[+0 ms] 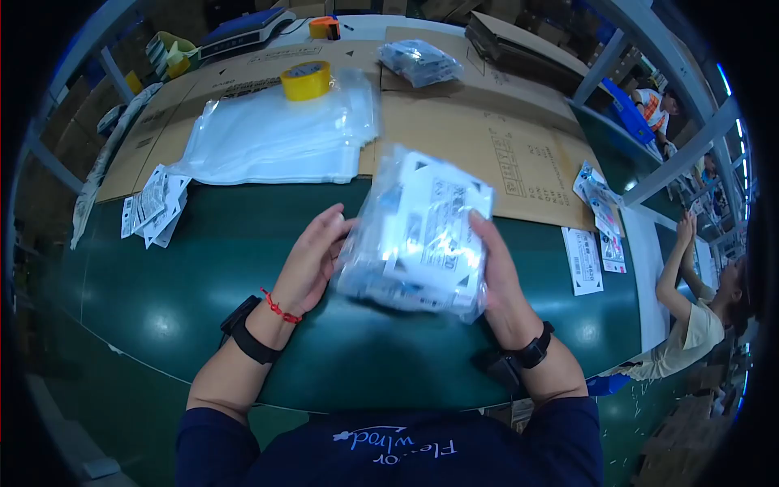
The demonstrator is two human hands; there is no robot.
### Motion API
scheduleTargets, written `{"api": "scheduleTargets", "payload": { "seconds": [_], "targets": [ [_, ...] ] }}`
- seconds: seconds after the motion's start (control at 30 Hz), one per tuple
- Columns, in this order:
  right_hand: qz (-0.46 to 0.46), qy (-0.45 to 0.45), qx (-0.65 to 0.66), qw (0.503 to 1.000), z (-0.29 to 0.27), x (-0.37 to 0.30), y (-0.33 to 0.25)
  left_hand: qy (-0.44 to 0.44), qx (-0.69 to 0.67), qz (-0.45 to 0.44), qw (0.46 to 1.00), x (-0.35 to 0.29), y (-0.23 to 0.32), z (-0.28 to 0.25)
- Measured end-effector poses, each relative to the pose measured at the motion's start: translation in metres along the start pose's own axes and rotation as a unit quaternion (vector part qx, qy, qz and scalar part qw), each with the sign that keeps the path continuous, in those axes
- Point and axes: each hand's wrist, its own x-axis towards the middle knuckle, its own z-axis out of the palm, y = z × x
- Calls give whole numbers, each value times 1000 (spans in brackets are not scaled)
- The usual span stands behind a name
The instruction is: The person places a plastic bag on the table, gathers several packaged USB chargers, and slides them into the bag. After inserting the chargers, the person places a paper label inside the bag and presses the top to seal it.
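Observation:
A clear plastic bag [373,268] of flat packs is held tilted above the green table, with a printed white sheet [438,219] showing through its upper face. My right hand [499,264] grips the bag's right side, thumb on top and the other fingers hidden beneath. At the left edge is my left hand [316,252], its fingers loosely curved and apart, close against the plastic; whether they touch it I cannot tell. Past the bag lies a stack of clear plastic bags [276,138] with a yellow tape roll [307,81] on top.
Flat cardboard [462,122] covers the table's far part, carrying another bagged bundle [418,62]. Printed cards [154,207] lie at left, more cards [584,260] at right. A scale [247,32] and an orange tape dispenser [324,28] stand behind. A co-worker [690,316] is at right beside metal posts.

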Motion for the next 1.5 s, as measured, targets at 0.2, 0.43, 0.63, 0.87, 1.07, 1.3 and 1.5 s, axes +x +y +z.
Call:
{"api": "scheduleTargets", "payload": {
  "seconds": [0.2, 0.43, 0.63, 0.87, 1.07, 1.3, 1.5],
  "targets": [
    [-121, 20, 42, 991, -40, 62, -59, 6, 120, -2, 993, -1, -3, 4],
    [-336, 60, 175, 923, -43, 220, -171, -9, 156, 3, 988, -4, -14, 8],
    [-186, 151, -224, 945, -17, 257, -29, -23, 177, -2, 984, 0, -15, 3],
    [-147, 24, -254, 956, -2, 157, -4, -30, 204, 15, 978, 1, -13, -4],
    [-3, -82, -357, 931, -58, 27, -23, -35, 226, 19, 973, 7, -13, -2],
    [-92, 65, -345, 932, -114, -169, -19, -25, 293, 64, 953, 2, -13, 6],
    [-309, 254, -787, 470, -146, -227, 10, -74, 590, 342, 727, 7, -30, -2]
  ]
}}
